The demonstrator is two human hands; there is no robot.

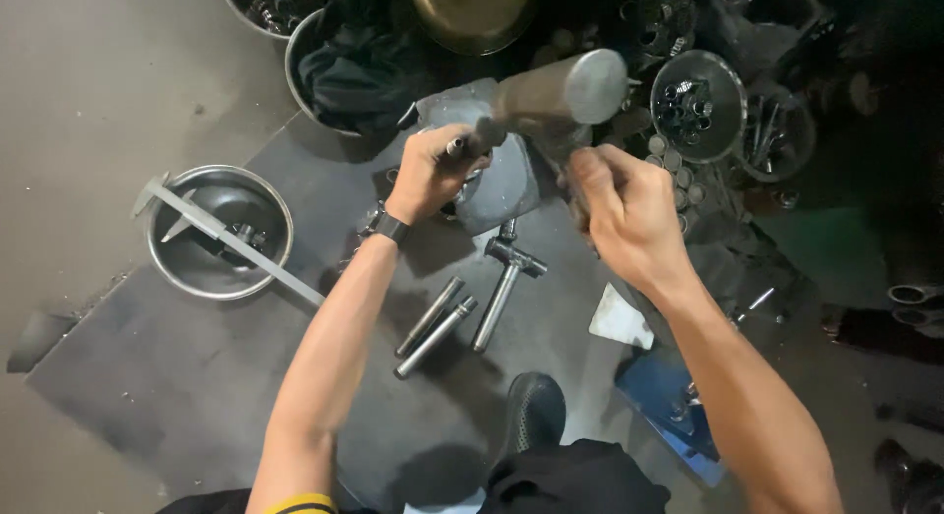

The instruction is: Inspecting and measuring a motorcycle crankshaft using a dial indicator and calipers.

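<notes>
- Around the work we see a steel bowl (218, 234) on the dark floor mat (147, 376), a vernier caliper (231, 241) laid across its rim, and a second bowl holding black cloth (359, 66).
- Two plain steel rods (433, 327) and a T-shaped steel tool (503, 278) lie loose on the mat, near our black shoe (534, 411).
- A small round tin of dark metal rings (696, 103) sits to the right, with short round slugs beside it.
- The hammer (560, 91) has a smooth, dull grey cylindrical head, raised above a grey metal block (497, 184).
- Our right hand (624, 214) is fisted tight around the hammer's handle, wrist cocked.
- Our left hand (433, 170), with a wristwatch on its wrist, is curled closed around a thin steel pin (457, 145), held against the block.
</notes>
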